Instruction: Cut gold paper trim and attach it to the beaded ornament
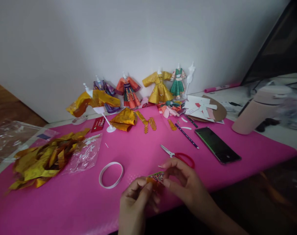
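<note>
Both my hands pinch a small piece of patterned paper with orange and multicoloured print, low in the middle of the view over the pink mat. My left hand grips its left end with curled fingers. My right hand holds its right end between thumb and fingertips. Red-handled scissors lie just beyond my right hand. A white tape ring lies to the left of my hands.
Several paper dresses on small white stands line the wall. Gold paper scraps, a clear plastic bag, a dark phone, a purple pencil, a folded gold piece and a pink bottle lie around.
</note>
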Motion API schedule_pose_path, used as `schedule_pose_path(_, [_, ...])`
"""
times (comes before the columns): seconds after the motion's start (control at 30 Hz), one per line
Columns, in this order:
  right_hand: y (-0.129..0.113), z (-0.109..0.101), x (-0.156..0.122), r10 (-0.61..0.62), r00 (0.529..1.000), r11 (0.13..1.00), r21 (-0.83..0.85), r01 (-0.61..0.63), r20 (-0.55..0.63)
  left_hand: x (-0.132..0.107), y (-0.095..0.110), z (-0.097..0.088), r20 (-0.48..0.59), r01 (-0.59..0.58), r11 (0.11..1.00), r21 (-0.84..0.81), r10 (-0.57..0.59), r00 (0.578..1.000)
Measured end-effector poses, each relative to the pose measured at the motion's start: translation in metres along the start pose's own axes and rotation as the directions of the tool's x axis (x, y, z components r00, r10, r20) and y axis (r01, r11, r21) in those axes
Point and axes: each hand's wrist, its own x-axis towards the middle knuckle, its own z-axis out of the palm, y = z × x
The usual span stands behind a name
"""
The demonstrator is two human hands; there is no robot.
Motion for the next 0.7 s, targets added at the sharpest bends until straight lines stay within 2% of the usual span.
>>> schedule_pose_path(0.17, [-0.004, -0.002, 0.002, -0.017, 1.000, 0.999, -0.027, 0.017, 0.005, 0.001, 0.001, 0.000, 0.023, -0.007, 1.000, -0.013, 0.007, 1.000])
schedule_pose_path(0.47, [0.001, -0.002, 0.000, -0.030, 0.999, 0.999, 0.029, 0.029, 0.044, 0.000, -0.001, 0.003, 0.014, 0.015, 0.999, -0.034, -0.015, 1.000])
schedule_pose_path(0.7, [0.006, 0.003, -0.003, 0.033, 0.999, 0.996, 0.084, -0.035, 0.021, 0.000, -0.001, 0.011, 0.026, 0.045, 0.993, -0.111, -0.043, 0.999])
